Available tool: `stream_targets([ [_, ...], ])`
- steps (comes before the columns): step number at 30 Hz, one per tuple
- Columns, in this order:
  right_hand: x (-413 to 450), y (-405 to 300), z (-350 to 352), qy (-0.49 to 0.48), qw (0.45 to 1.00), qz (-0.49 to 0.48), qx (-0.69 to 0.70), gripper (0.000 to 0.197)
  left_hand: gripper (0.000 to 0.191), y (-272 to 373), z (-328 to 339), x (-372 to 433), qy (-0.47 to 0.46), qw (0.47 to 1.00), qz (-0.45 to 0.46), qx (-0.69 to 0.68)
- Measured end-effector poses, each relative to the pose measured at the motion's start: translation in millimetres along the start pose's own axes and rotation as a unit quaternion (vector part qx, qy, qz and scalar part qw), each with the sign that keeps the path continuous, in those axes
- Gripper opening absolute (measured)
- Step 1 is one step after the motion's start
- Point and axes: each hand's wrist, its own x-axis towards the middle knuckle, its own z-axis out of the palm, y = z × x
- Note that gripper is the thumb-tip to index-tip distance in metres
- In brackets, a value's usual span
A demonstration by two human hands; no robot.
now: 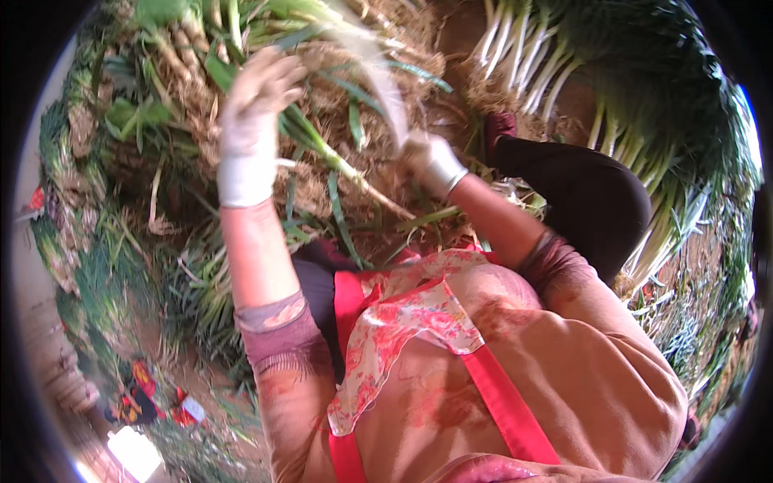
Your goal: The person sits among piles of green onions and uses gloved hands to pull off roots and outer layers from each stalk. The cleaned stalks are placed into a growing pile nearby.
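My left hand [263, 81], in a pale work glove with a white cuff, is raised over the green onions, its fingers apart and somewhat blurred. My right hand [426, 158], gloved too, is closed around the lower end of a long whitish, see-through strip [377, 72], too blurred to identify. Between the hands, one green onion stalk [347, 169] lies slantwise, its root end toward my lap. Beneath is a heap of green onions with tangled, soil-brown roots [314, 78]; a thicker group of root ends [187, 54] lies beyond my left hand.
Rows of green onions with white stems [525, 54] lie at the upper right, beside my dark-trousered knee [580, 199]. More green onion piles [115, 278] stretch along the left. Red items and a bright white object [134, 453] are at the lower left.
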Motion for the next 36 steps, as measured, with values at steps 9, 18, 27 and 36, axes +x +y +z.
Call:
stream_targets([
  [9,84.6,164.9,-74.9,0.272,0.883,0.351,0.151,0.014,0.037,-14.5,-23.2,-42.4,0.113,0.969,-0.215,0.036],
  [18,36.0,49.6,161.8,-0.281,0.935,0.167,0.135,0.038,0.031,-27.4,-46.6,-51.4,0.17,0.955,-0.235,-0.06],
  [27,-12.2,-86.4,27.3,-0.287,0.846,0.092,0.44,0.026,0.033,-68.5,-44.6,-64.8,0.119,0.913,-0.288,-0.262],
  [36,-45.6,-137.2,-21.4,-0.169,0.963,0.055,0.202,0.025,0.02,10.1,11.2,-84.3,0.035,0.981,-0.154,0.115],
])
